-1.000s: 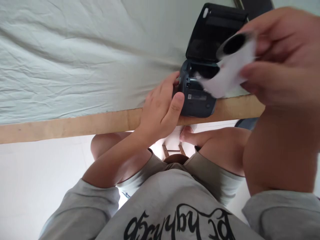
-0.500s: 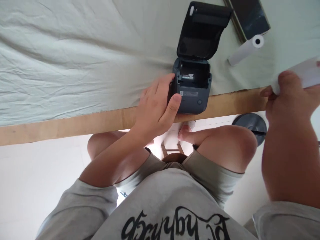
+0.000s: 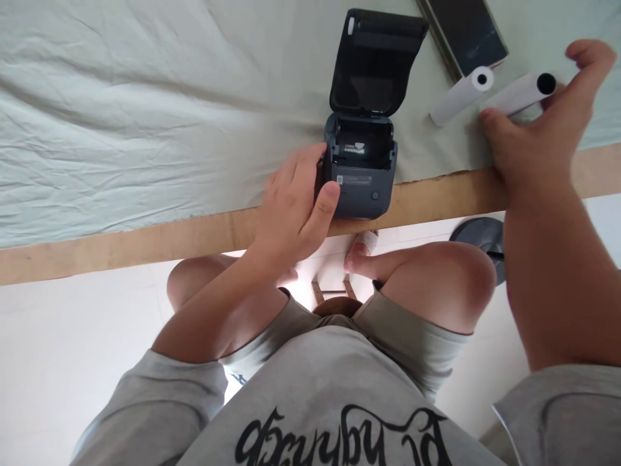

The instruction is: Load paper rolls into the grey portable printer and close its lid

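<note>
A dark blue-grey label printer [image 3: 363, 188] stands at the table edge with its black lid [image 3: 373, 65] tipped back and its paper bay exposed. My left hand [image 3: 295, 200] is closed around the printer's left side, thumb on the top front. To the right, a white paper roll [image 3: 517, 97] with a wide dark core lies between the thumb and fingers of my right hand [image 3: 543, 142]. One finger is raised off it, and part of the roll is hidden by the hand. Beside it, a second white roll [image 3: 458, 103] with a smaller core rests untouched.
A dark flat box-like object [image 3: 470, 32] lies behind the rolls. Pale green wrinkled cloth [image 3: 169, 116] covers the table, with a bare wooden edge [image 3: 121, 243] along the front. A dark round object [image 3: 478, 239] is on the floor below, near my knee.
My right hand has carried the wide-cored roll left and away from me, beside the other roll, and its fingers have spread wider. My left hand stays on the printer.
</note>
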`<move>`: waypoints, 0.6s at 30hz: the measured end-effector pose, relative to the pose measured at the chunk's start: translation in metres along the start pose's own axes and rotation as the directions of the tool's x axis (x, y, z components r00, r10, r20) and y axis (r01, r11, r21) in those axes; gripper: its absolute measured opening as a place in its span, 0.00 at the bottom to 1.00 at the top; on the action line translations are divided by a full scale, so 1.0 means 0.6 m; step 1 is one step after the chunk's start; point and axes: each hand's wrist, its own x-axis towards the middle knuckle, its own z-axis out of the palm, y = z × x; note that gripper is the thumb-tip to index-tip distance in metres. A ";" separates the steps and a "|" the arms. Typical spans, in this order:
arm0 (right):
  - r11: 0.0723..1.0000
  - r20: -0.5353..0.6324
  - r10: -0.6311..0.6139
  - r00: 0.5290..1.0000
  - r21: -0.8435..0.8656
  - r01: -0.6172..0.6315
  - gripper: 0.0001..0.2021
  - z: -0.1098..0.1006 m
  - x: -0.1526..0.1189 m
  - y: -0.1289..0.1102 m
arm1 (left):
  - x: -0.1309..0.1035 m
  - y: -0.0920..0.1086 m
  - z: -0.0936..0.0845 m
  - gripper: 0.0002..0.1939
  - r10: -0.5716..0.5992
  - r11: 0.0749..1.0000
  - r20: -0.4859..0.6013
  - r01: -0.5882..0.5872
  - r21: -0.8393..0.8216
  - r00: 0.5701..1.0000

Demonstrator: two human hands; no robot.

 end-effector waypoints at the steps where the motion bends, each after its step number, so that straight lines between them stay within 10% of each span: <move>1: 0.997 -0.039 -0.069 0.997 0.017 0.070 0.39 -0.009 -0.004 -0.010 | 0.000 0.000 0.000 0.35 0.005 1.000 -0.004 -0.005 -0.001 1.000; 4: 0.962 -0.180 -0.254 0.950 0.053 0.267 0.27 -0.031 -0.022 -0.066 | 0.000 0.002 -0.001 0.33 0.008 1.000 -0.003 -0.008 -0.005 1.000; 10: 0.982 0.085 -0.187 0.979 -0.018 0.189 0.33 0.012 -0.041 -0.179 | 0.000 0.006 -0.004 0.36 -0.025 1.000 0.030 0.025 -0.003 0.999; 14: 0.999 0.131 0.013 0.991 -0.040 -0.008 0.30 0.037 -0.039 -0.185 | -0.003 0.003 -0.005 0.34 -0.029 1.000 0.030 0.029 -0.010 0.999; 18: 0.995 0.152 -0.085 0.985 0.063 0.076 0.29 0.027 -0.041 -0.170 | -0.004 0.004 -0.007 0.35 -0.039 0.999 0.049 0.038 0.025 0.998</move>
